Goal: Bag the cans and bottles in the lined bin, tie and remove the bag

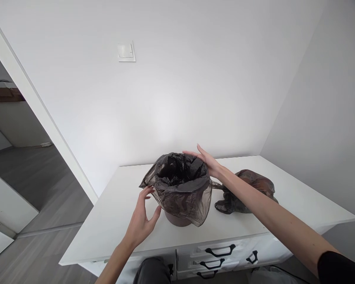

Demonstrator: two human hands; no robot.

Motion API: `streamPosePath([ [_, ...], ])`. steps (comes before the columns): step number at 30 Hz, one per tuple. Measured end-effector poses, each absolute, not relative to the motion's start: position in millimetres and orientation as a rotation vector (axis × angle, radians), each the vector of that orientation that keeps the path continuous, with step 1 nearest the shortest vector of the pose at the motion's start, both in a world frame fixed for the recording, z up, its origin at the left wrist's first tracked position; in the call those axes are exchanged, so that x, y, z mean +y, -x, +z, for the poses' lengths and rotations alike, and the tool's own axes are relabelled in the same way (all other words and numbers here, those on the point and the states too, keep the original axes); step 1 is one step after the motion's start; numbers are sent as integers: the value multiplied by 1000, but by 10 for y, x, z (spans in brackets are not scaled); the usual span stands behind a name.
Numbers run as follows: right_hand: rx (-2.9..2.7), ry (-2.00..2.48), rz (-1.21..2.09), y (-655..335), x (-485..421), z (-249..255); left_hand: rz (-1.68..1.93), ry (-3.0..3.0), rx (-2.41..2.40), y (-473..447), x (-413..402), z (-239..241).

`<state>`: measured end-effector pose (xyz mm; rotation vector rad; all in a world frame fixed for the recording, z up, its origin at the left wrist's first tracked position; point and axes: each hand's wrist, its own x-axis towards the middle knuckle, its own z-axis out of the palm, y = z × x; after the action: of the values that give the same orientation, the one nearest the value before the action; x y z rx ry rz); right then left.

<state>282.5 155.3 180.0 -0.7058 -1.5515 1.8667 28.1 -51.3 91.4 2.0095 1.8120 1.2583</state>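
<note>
A small round bin (177, 219) stands on the white desk (112, 221), lined with a thin dark plastic bag (183, 189) folded over its rim. My left hand (142, 221) is at the bin's near left side, fingers spread and touching the bag's overhang. My right hand (205, 159) reaches over to the far right of the rim, fingers stretched flat on the bag's edge. Neither hand grips anything. A second, tied-up dark bag (248, 191) lies on the desk to the right of the bin, partly behind my right forearm.
The desk sits in a corner of white walls, with a light switch (126, 51) above. Drawers with black handles (220, 250) are below the front edge. An open doorway (20, 157) with grey flooring lies to the left.
</note>
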Motion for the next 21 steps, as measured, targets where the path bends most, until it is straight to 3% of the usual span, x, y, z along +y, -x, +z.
streamPosePath([
  [3, -1541, 856, 1884, -2742, 1554, 1684, 1210, -1890, 1843, -279, -501, 850],
  [10, -1592, 1145, 1522, -2809, 1471, 1620, 1127, -1781, 1839, -201, -583, 666],
  [15, -1820, 912, 939, -3013, 1394, 2101, 1157, -1598, 1864, -37, -571, 439],
  [21, -2730, 449, 983, -2785, 1417, 2404, 1277, -1394, 1984, 101, -541, 272],
])
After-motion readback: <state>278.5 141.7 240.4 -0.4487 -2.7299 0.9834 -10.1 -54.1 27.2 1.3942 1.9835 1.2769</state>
